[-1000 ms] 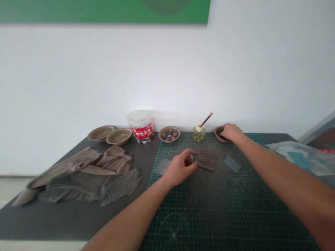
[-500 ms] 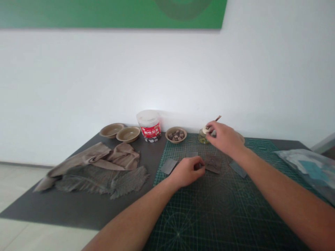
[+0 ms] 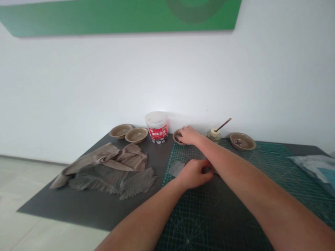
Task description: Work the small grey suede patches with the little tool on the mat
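**Reaching our right hand (image 3: 188,135) into a small brown bowl (image 3: 177,138)**

The right hand rests at the bowl, near the far edge of the green cutting mat (image 3: 261,157); its fingers curl down over the rim, and we cannot tell if they grasp anything; our left hand (image 3: 195,174) sits on the mat, with its fingers bent in at a dark flat piece (image 3: 215,171), which our right forearm (image 3: 230,158) mostly hides; we cannot tell if they hold it; a gray square piece (image 3: 176,168) lies just beside the left hand; a small glass jar (image 3: 214,136) with a thin stick (image 3: 223,124) stands just right of the right hand.
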`<state>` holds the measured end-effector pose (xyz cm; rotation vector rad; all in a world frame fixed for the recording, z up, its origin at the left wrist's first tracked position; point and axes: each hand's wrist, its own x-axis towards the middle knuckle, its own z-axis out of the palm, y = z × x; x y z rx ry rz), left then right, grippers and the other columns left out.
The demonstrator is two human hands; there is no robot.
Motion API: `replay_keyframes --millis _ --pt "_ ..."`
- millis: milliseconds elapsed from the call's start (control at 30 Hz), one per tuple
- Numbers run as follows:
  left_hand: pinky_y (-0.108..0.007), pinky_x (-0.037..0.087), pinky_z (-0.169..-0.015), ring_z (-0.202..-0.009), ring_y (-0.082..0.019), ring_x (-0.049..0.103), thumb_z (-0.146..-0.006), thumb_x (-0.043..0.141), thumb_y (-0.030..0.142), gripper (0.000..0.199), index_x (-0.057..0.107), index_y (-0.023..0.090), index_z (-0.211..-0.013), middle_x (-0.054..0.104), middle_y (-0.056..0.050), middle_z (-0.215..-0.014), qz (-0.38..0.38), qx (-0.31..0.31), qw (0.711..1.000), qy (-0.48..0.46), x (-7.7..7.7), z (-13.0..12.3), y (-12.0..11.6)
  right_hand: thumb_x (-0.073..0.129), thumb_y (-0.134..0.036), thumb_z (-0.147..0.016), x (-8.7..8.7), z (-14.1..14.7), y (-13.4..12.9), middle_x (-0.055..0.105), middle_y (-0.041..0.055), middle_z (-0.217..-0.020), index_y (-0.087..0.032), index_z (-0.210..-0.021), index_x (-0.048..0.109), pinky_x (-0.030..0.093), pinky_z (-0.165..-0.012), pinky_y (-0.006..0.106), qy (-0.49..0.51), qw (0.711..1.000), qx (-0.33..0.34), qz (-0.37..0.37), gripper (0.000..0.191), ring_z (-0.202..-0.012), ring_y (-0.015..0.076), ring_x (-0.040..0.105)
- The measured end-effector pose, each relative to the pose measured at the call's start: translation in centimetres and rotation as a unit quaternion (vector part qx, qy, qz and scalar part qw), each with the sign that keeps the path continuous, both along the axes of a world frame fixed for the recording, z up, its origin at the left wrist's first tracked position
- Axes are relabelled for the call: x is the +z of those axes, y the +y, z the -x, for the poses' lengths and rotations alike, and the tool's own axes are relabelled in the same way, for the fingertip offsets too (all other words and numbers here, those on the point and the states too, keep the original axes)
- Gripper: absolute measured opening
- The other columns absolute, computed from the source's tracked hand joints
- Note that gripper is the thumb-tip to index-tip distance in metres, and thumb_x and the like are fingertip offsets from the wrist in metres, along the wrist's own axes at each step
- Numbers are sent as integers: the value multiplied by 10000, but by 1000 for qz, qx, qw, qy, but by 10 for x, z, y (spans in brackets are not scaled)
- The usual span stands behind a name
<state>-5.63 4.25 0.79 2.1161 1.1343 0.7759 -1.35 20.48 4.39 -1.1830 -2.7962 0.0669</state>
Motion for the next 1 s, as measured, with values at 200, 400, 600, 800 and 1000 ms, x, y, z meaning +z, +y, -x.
replay_keyframes --millis 200,400,600,800,1000 --pt "-223 345 -579 -629 -118 537 -830 608 277 177 705 164 -926 660 2 -749 -3 -12 1000 11 4 0 -2 612 -378 -983 -2 7 5 619 105 -1298 -186 -1266 612 555 -932 464 -18 999 -26 39 341 -1102 241 638" --pt "-228 331 -560 -596 -116 517 -845 610 321 201 717 155 -882 635 4 -694 -2 -11 1000 17 5 1 -3 627 -384 -971 -4 6 -3 618 102 -1307 -186 -1228 633 519 -983 496 74 993 -81 47 324 -1151 254 615" --pt "-234 362 -592 -614 -122 523 -793 623 231 141 729 160 -850 636 4 -690 20 -1 997 -71 -3 -1 -1 732 -333 -839 8 -5 -19 732 101 -1100 -185 -988 740 473 -991 406 274 954 -92 74 210 -1109 275 635" --pt "-220 402 -561 -589 -113 515 -807 508 144 244 656 154 -1000 570 19 -680 74 125 954 -262 -14 -1 14 665 -395 -853 18 -59 -68 764 35 -975 -200 -1025 711 517 -770 294 470 861 -85 175 264 -844 172 684" --pt "-232 512 -690 -855 -144 616 -866 654 242 575 477 244 -1413 632 -45 -1025 36 54 944 -323 -4 -5 6 699 -450 -815 -1 -132 -130 706 23 -785 -173 -953 738 406 -562 271 530 792 -138 269 312 -628 138 548"
